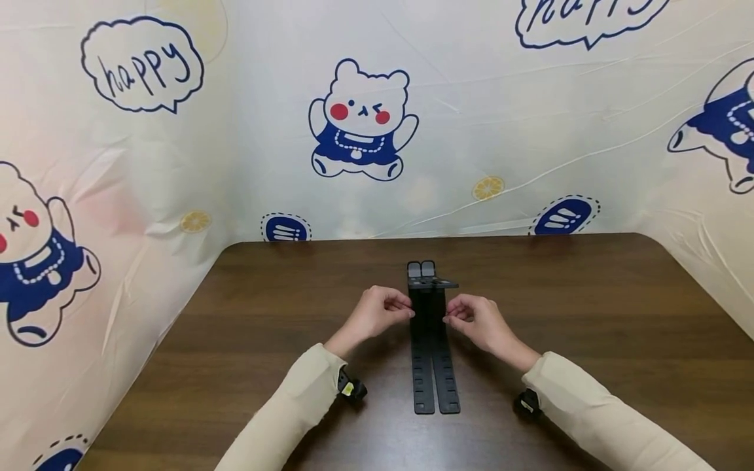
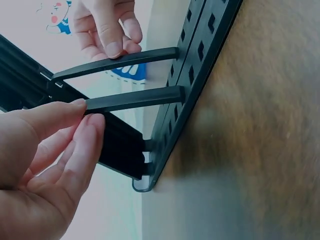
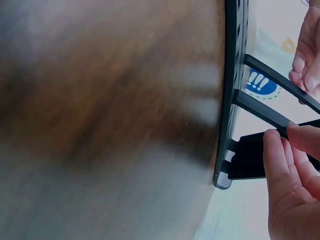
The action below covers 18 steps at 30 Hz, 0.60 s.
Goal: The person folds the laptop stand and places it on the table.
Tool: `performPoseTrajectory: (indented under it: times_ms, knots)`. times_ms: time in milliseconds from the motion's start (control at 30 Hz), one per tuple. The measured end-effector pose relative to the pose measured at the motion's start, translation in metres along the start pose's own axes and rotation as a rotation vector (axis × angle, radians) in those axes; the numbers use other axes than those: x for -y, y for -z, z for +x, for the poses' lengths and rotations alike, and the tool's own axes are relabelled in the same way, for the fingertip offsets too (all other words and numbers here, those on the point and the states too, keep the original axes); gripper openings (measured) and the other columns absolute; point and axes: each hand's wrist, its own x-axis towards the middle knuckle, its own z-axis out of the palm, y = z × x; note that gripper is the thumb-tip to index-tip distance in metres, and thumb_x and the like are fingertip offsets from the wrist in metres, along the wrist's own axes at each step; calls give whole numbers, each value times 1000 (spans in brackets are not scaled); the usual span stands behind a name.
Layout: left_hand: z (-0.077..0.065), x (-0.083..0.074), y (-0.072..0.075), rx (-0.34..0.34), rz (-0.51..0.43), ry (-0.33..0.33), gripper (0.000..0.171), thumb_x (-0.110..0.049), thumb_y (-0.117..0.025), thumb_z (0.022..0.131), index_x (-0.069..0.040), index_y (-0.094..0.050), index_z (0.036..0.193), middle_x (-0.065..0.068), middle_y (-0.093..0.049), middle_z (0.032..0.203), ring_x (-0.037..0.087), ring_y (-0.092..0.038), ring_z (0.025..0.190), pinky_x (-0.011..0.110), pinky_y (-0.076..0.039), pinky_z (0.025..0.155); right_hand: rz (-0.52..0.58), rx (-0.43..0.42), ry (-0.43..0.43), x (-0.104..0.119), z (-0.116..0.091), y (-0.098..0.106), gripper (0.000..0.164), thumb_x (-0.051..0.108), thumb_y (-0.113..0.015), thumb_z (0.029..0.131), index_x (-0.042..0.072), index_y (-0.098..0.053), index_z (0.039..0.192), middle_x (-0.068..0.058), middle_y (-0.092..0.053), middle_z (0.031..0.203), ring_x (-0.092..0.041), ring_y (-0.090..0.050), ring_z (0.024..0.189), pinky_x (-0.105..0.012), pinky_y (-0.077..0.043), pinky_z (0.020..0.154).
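Note:
In the head view a black folding stand rests on the table, its slotted two-strip base pointing toward me and its panel raised. Two slim support legs run between panel and base. My left hand is at the stand's left side; in the left wrist view its thumb and fingertips pinch the near support leg close to the panel. On the opposite side my right hand pinches the other support leg between thumb and fingers. Base slots show beside the lower leg ends.
The stand sits mid-table on a dark wooden tabletop. Behind the far edge hangs a pale curtain printed with cartoon bears. Each sleeved wrist carries a small black camera.

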Motion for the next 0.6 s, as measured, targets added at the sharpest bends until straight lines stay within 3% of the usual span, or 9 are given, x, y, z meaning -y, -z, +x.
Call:
performPoseTrajectory:
  times_ms: [300,600]
  knots:
    - [-1,2,-12,-169,39,-68,9,-7,-69,75,0,-67,80,6,-66,76,8,-60,63,16,-48,57,-13,-20,17,1,2,-3,10,-4,-67,74,0,-61,81,-6,-62,77,-12,-57,66,-24,-51,62]
    - [2,2,-19,-269,84,-118,5,-6,-69,76,-2,-66,78,5,-66,75,9,-60,64,15,-48,59,-13,-69,11,3,6,-7,10,-2,-68,74,2,-60,80,-6,-62,77,-13,-58,65,-25,-51,61]
